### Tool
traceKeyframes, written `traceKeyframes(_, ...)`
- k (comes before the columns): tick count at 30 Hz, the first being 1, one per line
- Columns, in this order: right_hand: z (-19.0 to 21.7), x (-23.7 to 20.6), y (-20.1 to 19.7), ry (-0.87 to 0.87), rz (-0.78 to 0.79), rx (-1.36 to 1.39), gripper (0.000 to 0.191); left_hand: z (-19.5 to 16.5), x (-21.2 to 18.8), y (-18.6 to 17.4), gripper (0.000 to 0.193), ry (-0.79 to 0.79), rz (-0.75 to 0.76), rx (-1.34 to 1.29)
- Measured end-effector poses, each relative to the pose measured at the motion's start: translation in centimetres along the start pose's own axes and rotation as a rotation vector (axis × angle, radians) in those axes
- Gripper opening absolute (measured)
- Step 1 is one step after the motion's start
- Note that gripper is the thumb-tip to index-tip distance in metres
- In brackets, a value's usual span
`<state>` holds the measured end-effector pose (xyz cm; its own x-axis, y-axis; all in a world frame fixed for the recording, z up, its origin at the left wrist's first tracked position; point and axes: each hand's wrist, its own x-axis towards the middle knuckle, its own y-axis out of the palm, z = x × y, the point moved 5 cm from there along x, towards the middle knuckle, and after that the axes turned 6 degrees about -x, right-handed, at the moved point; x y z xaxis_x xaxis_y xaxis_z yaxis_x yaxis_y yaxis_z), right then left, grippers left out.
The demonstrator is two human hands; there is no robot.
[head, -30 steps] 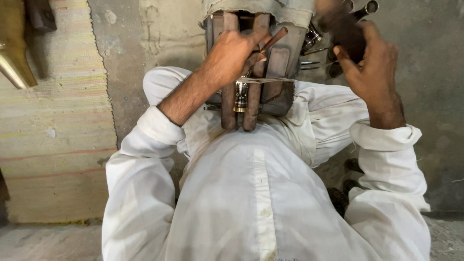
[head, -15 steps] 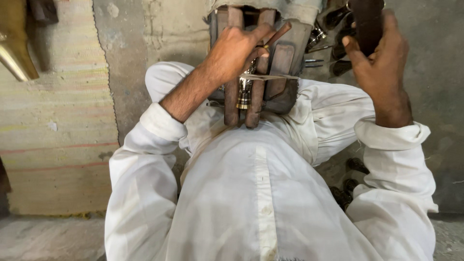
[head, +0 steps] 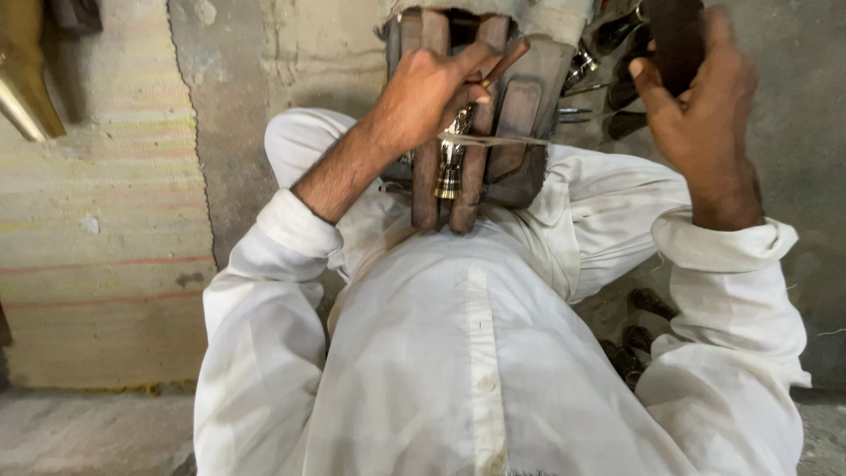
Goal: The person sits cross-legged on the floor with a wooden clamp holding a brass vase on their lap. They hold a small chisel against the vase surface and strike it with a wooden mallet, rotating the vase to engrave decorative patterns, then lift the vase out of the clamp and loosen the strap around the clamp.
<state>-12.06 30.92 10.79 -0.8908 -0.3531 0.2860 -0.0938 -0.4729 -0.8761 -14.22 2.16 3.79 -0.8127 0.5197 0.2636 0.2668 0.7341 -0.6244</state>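
The biggest piece of kit is the wooden clamp (head: 467, 167), two upright brown slats with a darker padded block on the right, standing between the person's knees at the far middle of the scene, just past the white shirt (head: 458, 353). Pinched between the slats is a small brass fitting (head: 448, 176), shiny, with a flared ringed bottom. The left hand (head: 423, 97) has its fingers curled tight around a thin stick-like tool (head: 504, 63) right above the fitting. The right hand (head: 696, 106) is up at the far right, fingers wrapped round a dark handle (head: 674, 40). Compared with half a second ago, the right hand has come a bit lower and the left has barely shifted.
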Motion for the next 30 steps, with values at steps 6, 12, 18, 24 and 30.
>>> traceKeyframes(6,0.3,0.8,-0.2,0.1,0.063,-0.242,0.033,-0.3,-0.2,-0.4,0.039,0.073,-0.074,-0.055)
traceKeyframes(12,2.0,1.3,-0.7,-0.178,-0.016,-0.409,0.03,-0.2,-0.7,-0.7,0.036,0.105,-0.091,-0.126)
traceKeyframes(18,1.6,1.5,-0.9,-0.242,-0.018,-0.365,0.032,-0.1,-1.2,-0.9,0.034,0.126,-0.127,-0.162)
traceKeyframes(24,2.2,2.0,-1.2,-0.259,-0.008,-0.409,0.034,0.4,-1.8,-0.5,0.033,0.049,-0.125,-0.15)
traceKeyframes(30,4.2,3.2,-2.0,-0.323,-0.04,-0.47,0.035,0.5,-1.9,-0.6,0.037,0.121,-0.193,-0.212)
